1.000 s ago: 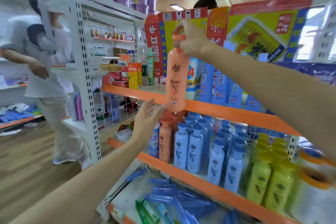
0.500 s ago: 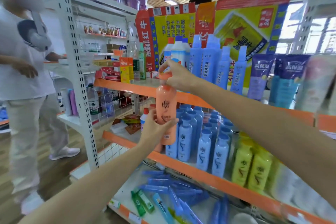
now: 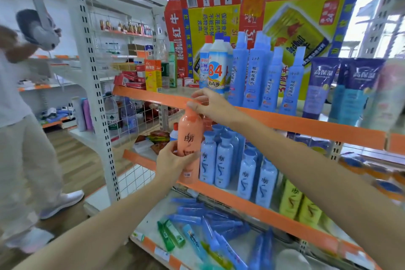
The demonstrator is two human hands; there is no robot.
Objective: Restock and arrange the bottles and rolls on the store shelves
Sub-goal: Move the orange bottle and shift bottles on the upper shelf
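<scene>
I hold an orange bottle (image 3: 190,138) upright at the left front of the middle shelf (image 3: 252,208). My left hand (image 3: 173,163) wraps its lower body and my right hand (image 3: 208,105) pinches its cap, just under the orange edge of the upper shelf (image 3: 306,125). Right of it stand several pale blue bottles (image 3: 223,160) in rows, then yellow-green bottles (image 3: 300,201). More orange bottles sit behind the held one, mostly hidden.
The upper shelf carries tall blue bottles (image 3: 254,70), a white "84" bottle (image 3: 217,68) and purple tubes (image 3: 320,87) before cardboard boxes. Blue and green tubes (image 3: 201,226) lie on the bottom shelf. A person in white (image 3: 19,116) stands at a white rack (image 3: 94,85) on the left.
The orange bottle came down from above the upper shelf to the middle shelf's front. My left hand rose and closed around its lower body; my right hand stayed on the cap.
</scene>
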